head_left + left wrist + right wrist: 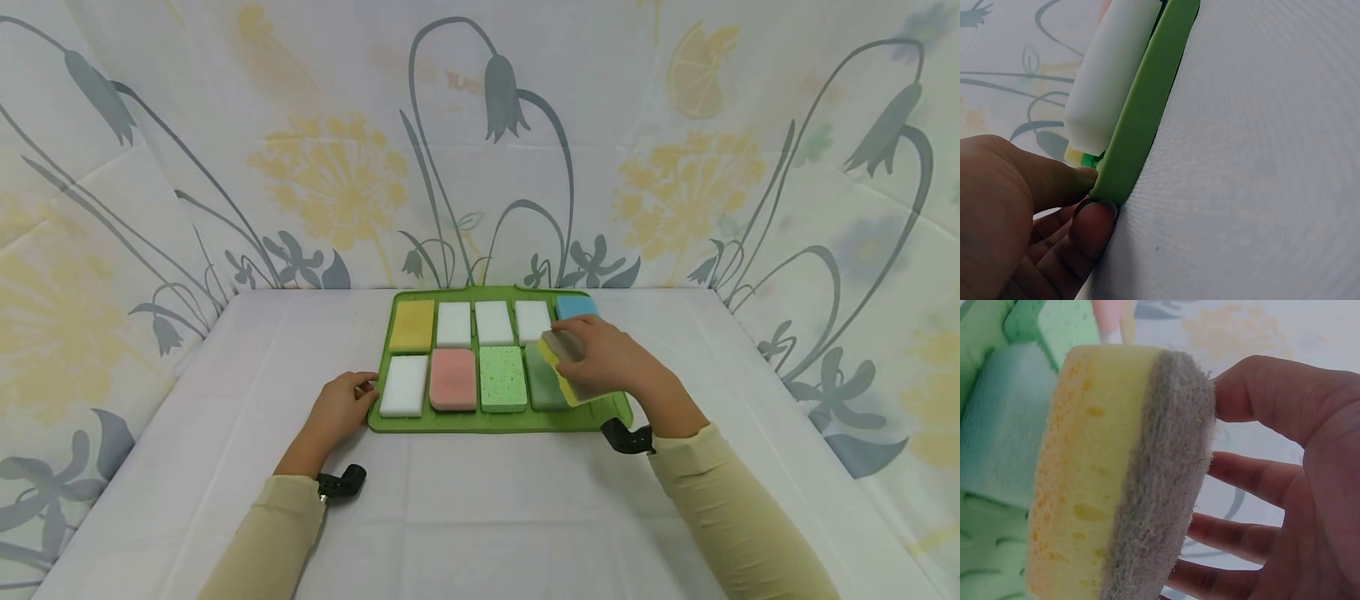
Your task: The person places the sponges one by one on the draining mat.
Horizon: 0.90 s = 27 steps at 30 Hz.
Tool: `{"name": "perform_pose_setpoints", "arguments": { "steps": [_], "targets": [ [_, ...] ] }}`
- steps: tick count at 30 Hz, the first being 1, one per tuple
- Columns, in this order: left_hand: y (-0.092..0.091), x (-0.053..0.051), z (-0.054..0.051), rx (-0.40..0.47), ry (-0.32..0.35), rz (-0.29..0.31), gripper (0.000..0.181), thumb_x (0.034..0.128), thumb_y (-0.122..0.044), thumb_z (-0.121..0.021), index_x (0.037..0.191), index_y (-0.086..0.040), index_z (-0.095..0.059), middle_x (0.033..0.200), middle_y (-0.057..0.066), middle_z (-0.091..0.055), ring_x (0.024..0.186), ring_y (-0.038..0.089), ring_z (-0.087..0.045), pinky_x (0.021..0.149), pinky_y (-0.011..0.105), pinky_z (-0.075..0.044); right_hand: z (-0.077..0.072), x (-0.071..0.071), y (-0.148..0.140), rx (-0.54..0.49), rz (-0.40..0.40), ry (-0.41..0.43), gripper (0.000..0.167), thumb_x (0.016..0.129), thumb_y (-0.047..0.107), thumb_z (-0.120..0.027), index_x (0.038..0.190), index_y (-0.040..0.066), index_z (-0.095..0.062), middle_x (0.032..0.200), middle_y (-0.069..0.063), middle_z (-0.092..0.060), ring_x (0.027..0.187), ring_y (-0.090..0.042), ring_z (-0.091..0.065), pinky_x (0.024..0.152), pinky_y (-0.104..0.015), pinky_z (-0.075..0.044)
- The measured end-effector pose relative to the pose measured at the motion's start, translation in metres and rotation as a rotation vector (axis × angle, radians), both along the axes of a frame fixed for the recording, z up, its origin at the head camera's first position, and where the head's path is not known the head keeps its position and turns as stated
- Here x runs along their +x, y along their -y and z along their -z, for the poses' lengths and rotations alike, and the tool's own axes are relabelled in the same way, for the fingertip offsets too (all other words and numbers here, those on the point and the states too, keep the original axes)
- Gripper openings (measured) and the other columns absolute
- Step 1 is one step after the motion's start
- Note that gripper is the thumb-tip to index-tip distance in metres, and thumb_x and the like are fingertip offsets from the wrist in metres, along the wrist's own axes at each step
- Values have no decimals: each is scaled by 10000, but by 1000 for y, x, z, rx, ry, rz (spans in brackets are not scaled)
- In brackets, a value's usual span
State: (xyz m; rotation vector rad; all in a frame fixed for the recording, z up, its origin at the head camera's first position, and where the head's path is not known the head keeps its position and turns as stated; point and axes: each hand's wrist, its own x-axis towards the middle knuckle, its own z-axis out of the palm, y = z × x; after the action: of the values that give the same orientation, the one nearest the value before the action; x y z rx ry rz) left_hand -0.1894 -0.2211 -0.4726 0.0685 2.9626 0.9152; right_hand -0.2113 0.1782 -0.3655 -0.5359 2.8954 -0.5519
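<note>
My right hand [618, 360] grips a yellow sponge with a grey scouring side [1166, 462], held tilted above the front right part of a green tray [480, 423]. In the right wrist view its fingertips press on the grey face; the far side of the sponge is hidden. At the tray's left edge, my left hand [341, 408] pinches the rim between thumb and finger, as the left wrist view shows. Closest to it lies a white sponge [404, 386]. A dark green sponge [543, 383] sits partly behind the held one.
Along the tray's front row are a pink sponge [453, 380] and a speckled light green sponge [503, 379]. The back row has a mustard sponge [412, 326], several white ones and a blue sponge [576, 307]. A patterned cloth [345, 183] hangs behind the white table [480, 517].
</note>
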Motion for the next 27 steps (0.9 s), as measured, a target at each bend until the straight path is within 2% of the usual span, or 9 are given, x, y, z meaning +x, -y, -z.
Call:
{"name": "perform_pose_setpoints", "arguments": {
  "steps": [6,12,22,27],
  "targets": [
    [0,0,0,3,7,-4,385,965,-155,-560,1317,0,-572,1084,136,-642,950,239,-621,767,379,-506,6,-5,-11,14,36,2,614,884,318,-611,1448,150,-438,1462,-234,-374,1086,-376,-532,806,-516,-483],
    [0,0,0,1,6,-8,384,964,-154,-563,1316,0,-574,1081,135,-643,942,233,-620,759,370,-505,15,-12,-23,15,68,15,614,904,327,-593,1458,126,-420,1480,-265,-337,1102,-399,-521,800,-526,-476],
    [-1,1,-1,-1,17,-14,389,968,-156,-562,1325,-1,-567,1091,137,-641,954,238,-621,757,370,-508,26,-17,-33,17,112,32,610,922,339,-566,1459,96,-407,1471,-298,-332,1175,-448,-483,852,-579,-448],
    [-1,1,-2,1,8,-6,388,967,-157,-560,1323,-1,-569,1090,140,-642,953,242,-622,756,373,-508,37,-20,-36,26,131,36,618,927,361,-556,1458,84,-405,1463,-314,-335,1217,-481,-465,901,-614,-430]
  ]
}}
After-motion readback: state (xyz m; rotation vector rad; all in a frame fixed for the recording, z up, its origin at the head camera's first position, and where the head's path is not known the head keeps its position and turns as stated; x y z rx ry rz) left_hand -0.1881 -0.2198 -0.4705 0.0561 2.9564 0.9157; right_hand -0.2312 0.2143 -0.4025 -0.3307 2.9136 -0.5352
